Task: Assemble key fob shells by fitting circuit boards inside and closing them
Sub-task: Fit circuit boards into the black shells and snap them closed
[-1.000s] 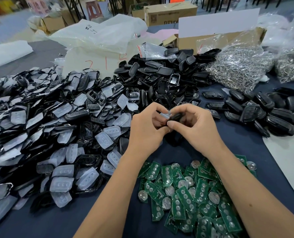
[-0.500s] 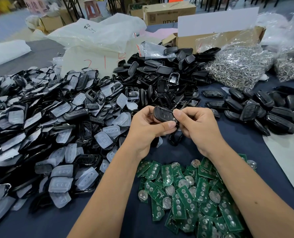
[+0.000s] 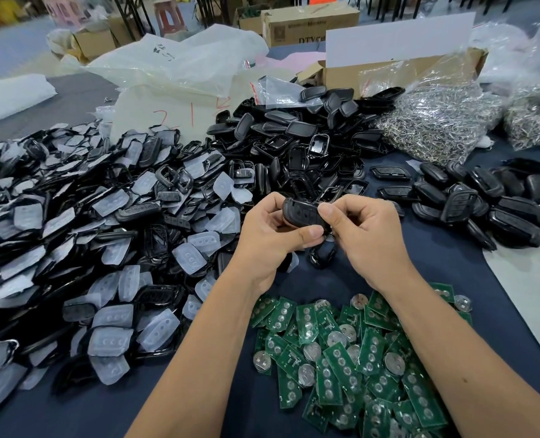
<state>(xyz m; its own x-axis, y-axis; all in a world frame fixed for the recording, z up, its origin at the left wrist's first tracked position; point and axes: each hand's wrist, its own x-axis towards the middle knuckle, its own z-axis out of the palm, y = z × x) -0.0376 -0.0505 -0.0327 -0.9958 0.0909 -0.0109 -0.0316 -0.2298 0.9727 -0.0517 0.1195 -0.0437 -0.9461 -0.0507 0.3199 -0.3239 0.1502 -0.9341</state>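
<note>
Readable writing: "DTY" on cardboard box [image 3: 309,23] far behind key fob [image 3: 303,213]; red handwritten strokes like "2 1" on white plastic bag [image 3: 174,74] behind-left of fob, black scrawl on it unreadable. One black key fob held mid-frame above table, gripped between left hand [image 3: 272,238] thumb and fingers and pinched by right hand [image 3: 369,238]; hands together on it. Green circuit boards [image 3: 341,358] piled just below fob, too many to count, some with round coin cells. Huge heap of black shells with translucent button pads [image 3: 110,339] left of fob. Black shell halves [image 3: 294,143] behind fob. Finished-looking fobs [image 3: 499,200] right. Two bags of metal rings [image 3: 436,121] behind-right. Dark blue table cover [image 3: 445,260]. Room behind blurred: boxes, stool legs.
</note>
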